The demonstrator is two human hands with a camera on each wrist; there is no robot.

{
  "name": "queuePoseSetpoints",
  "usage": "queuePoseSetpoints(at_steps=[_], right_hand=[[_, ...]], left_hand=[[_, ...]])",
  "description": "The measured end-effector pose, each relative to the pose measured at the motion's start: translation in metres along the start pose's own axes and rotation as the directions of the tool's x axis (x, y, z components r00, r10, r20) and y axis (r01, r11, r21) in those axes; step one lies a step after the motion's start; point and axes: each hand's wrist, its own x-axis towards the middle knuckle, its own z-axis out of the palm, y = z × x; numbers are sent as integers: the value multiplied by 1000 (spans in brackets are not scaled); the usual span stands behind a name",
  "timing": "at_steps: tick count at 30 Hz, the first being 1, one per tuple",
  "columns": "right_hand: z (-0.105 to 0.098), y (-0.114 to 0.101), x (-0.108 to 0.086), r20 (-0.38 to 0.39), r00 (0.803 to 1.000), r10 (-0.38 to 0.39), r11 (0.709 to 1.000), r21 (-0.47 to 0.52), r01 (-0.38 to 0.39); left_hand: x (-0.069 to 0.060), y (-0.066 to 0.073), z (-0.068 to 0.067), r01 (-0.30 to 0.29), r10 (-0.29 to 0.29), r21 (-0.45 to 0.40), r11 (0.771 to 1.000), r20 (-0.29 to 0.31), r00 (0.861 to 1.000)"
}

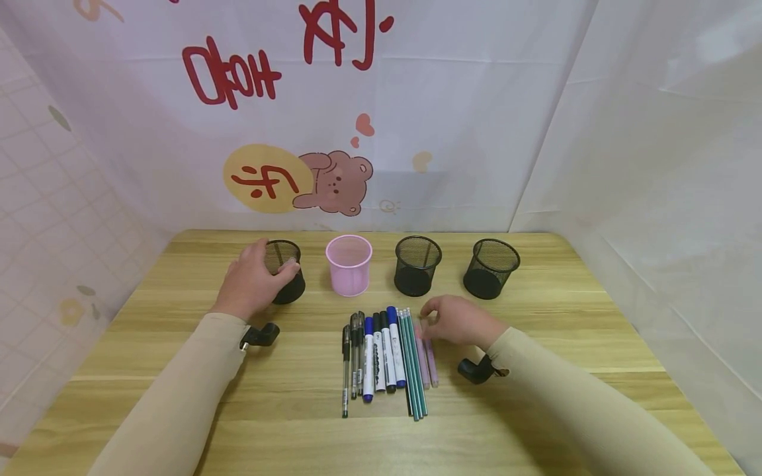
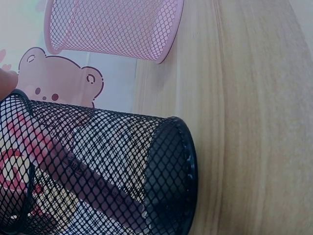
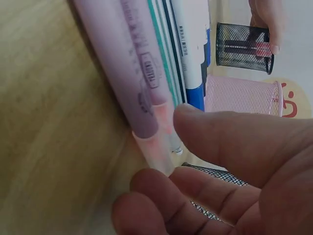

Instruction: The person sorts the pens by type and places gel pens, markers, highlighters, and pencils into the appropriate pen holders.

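Note:
My left hand (image 1: 249, 281) is at the rim of the leftmost black mesh cup (image 1: 290, 291), thumb and fingers spread across it. A purple marker (image 2: 93, 181) with a pinkish cap leans inside that cup, seen through the mesh. On the table, my right hand (image 1: 464, 322) is at the capped ends of two purple markers (image 1: 433, 363). In the right wrist view, the thumb and curved fingers (image 3: 151, 188) lie on either side of a translucent cap (image 3: 154, 149), with a gap showing. Beside these markers lie several green pencils (image 1: 413, 370).
Left of the pencils lie several whiteboard markers (image 1: 380, 360) and black gel pens (image 1: 346, 370). A pink mesh cup (image 1: 349, 274) and two more black mesh cups, a middle one (image 1: 415, 277) and a right one (image 1: 483, 283), stand along the back. Behind them hangs a printed cloth (image 1: 476, 165).

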Motion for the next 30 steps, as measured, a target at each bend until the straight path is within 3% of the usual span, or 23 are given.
queuePoseSetpoints(at_steps=[11, 30], right_hand=[[3, 0, -3, 7, 999, -48, 997, -61, 48], [5, 1, -2, 28, 1000, -11, 1000, -7, 11]], left_hand=[[0, 0, 0, 7, -7, 0, 1000, 6, 1000], [0, 1, -1, 18, -18, 2, 1000, 16, 1000]])
